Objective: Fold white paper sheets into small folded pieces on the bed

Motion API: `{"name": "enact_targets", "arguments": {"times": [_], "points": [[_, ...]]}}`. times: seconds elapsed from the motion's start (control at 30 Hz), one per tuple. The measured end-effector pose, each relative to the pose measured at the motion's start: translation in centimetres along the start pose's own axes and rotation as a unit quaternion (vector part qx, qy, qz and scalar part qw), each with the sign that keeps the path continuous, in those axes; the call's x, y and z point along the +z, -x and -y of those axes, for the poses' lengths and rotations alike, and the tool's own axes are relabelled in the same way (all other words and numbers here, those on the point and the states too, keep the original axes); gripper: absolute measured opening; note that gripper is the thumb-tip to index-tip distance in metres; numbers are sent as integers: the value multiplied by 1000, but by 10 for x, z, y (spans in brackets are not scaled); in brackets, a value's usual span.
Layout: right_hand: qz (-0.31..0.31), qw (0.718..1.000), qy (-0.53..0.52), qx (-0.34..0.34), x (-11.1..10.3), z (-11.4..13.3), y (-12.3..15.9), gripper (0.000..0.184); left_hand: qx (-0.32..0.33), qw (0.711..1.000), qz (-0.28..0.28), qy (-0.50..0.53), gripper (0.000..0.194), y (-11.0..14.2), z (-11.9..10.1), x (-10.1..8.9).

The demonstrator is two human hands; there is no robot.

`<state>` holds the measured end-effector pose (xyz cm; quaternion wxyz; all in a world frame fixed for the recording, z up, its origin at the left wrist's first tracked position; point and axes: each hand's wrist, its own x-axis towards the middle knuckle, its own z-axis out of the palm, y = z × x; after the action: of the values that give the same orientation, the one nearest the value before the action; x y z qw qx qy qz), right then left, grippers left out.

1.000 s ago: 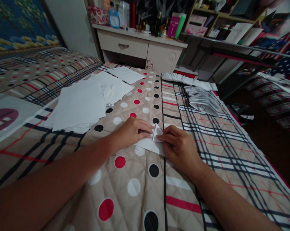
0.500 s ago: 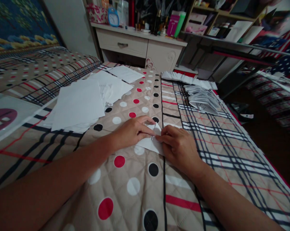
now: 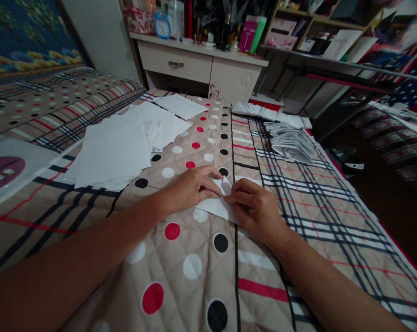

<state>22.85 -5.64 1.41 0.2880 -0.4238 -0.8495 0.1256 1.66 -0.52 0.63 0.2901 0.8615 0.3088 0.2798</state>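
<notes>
In the head view, your left forearm comes from the lower left corner, and your left hand [image 3: 197,186] lies low, palm down, with its fingers pointing to the right. The index finger and the thumb reach onto the white paper [image 3: 217,209], with a small gap between them; this grip is narrow, but I cannot tell if it pinches the paper or only presses it. Your right forearm comes from the lower right corner, and your right hand [image 3: 258,207] has its fingers curled. Its thumb and index finger are closed on the paper, near the fold. The paper lies on the bed between your two hands, with a pointed corner directed away from you.

The bed is covered with a quilted bedspread [image 3: 192,266], beige, with red, white and black dots and with checked bands. Beyond your left hand there is a loose pile of white sheets [image 3: 113,147], and behind it more sheets [image 3: 182,107]. At the left edge lies a clear plastic package [image 3: 38,154] with a dark pink print. On the far right part of the bed are folded papers [image 3: 293,144], and just behind them a row of white folded pieces [image 3: 270,114].

Past the bed stands a white dresser [image 3: 177,60]. On its top you have a blue clock [image 3: 162,25], a purple box [image 3: 248,36] and a green tube [image 3: 258,36]. To the right there is a crowded shelf [image 3: 314,19].
</notes>
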Motion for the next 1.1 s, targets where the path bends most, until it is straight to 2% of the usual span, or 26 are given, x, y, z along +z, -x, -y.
{"name": "enact_targets", "arguments": {"times": [0.3, 0.57, 0.83, 1.1], "points": [[-24, 996, -90, 0, -2, 2, -3, 34, 1, 1000, -4, 2, 24, 2, 1, 1], [-8, 998, -55, 10, 3, -2, -2, 18, -2, 1000, -7, 19, 21, 0, -1, 0], [-11, 997, -80, -1, 3, -4, -3, 17, 8, 1000, -7, 9, 22, 1, 1, 1], [-8, 997, -81, 4, 4, -1, -4, 17, -26, 999, -33, -3, 11, 0, 0, 7]]}}
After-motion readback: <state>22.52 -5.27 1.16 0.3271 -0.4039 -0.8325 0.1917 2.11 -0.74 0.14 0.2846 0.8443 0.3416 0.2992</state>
